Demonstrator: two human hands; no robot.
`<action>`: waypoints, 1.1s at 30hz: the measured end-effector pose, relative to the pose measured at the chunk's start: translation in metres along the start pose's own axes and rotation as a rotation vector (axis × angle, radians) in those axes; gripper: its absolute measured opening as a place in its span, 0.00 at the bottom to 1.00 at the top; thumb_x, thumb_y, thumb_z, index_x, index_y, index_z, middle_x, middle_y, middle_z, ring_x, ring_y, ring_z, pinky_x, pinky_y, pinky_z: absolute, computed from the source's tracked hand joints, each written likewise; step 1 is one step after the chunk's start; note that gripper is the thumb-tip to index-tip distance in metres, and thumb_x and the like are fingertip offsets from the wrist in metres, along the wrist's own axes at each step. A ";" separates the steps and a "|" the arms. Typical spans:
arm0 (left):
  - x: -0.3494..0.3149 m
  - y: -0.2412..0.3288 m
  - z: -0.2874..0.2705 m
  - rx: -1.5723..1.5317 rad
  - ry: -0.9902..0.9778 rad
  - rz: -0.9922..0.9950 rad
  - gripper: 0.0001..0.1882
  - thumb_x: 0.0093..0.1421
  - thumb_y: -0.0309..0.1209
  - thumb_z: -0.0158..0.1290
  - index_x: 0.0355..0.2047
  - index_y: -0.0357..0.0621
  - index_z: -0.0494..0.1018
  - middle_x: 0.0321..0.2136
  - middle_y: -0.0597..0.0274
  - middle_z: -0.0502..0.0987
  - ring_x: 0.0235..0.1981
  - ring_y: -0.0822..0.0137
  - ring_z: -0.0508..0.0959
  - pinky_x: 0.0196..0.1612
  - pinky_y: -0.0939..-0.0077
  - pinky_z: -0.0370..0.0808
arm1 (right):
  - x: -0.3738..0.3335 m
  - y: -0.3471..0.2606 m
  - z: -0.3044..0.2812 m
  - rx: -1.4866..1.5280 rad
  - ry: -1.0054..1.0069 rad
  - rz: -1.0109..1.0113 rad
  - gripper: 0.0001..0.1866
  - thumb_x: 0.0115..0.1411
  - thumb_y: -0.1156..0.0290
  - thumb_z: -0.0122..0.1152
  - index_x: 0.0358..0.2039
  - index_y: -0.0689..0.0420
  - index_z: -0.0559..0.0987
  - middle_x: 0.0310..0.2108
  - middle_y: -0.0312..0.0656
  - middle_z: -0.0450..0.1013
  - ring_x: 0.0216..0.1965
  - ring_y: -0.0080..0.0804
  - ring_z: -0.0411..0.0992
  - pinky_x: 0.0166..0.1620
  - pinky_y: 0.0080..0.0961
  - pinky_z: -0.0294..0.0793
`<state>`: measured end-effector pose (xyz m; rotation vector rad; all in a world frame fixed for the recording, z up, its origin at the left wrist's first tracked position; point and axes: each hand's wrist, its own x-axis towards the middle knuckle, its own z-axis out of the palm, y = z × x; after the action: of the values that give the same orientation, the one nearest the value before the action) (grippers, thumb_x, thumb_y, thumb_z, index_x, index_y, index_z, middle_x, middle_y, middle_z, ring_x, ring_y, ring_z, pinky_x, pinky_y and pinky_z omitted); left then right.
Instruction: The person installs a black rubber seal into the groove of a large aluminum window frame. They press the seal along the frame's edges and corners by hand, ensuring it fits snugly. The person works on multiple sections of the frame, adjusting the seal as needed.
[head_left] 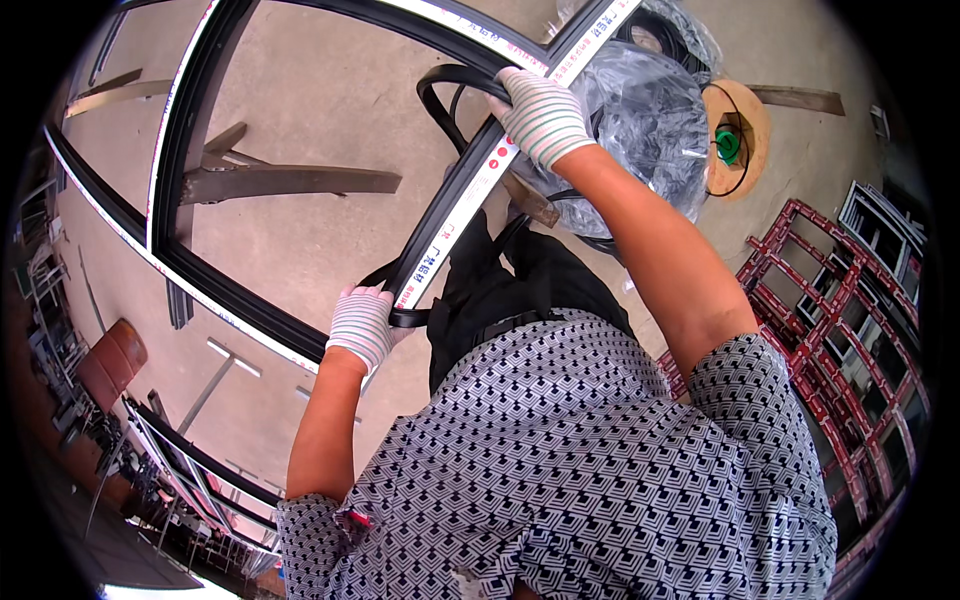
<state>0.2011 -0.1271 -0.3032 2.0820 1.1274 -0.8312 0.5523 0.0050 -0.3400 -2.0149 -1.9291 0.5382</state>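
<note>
The black frame point(445, 212) stretches in front of me, and its near bar runs slantwise between my two hands, close to my legs point(525, 275). My right hand point(542, 115) is closed on a black strip point(436, 92), which makes a loop at the upper end of this bar. My left hand point(362, 328) has its fingers bent at the lower end, beside the strip; I cannot tell whether it grips the strip or the frame.

Inside the big opening I see floor point(300, 105) and one wooden support point(290, 184). On the right there is less room: a clear plastic bundle point(645, 125) lies near my right wrist. More floor shows between it and the red frames point(850, 310).

White tape point(465, 205) on the bar carries blue and red printing, with perhaps three round red marks. I count two striped gloves, one on each hand.
</note>
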 end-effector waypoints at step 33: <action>0.039 -0.058 -0.088 -0.251 0.185 -0.144 0.29 0.49 0.31 0.71 0.53 0.43 0.79 0.45 0.48 0.80 0.50 0.46 0.78 0.56 0.58 0.76 | -0.003 -0.007 -0.003 0.047 0.017 0.048 0.13 0.64 0.59 0.64 0.36 0.57 0.81 0.31 0.52 0.80 0.35 0.53 0.81 0.42 0.45 0.80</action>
<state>0.1876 -0.0159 -0.2924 1.9148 1.4167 -0.5369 0.5476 0.0028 -0.3338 -2.0341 -1.8458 0.5709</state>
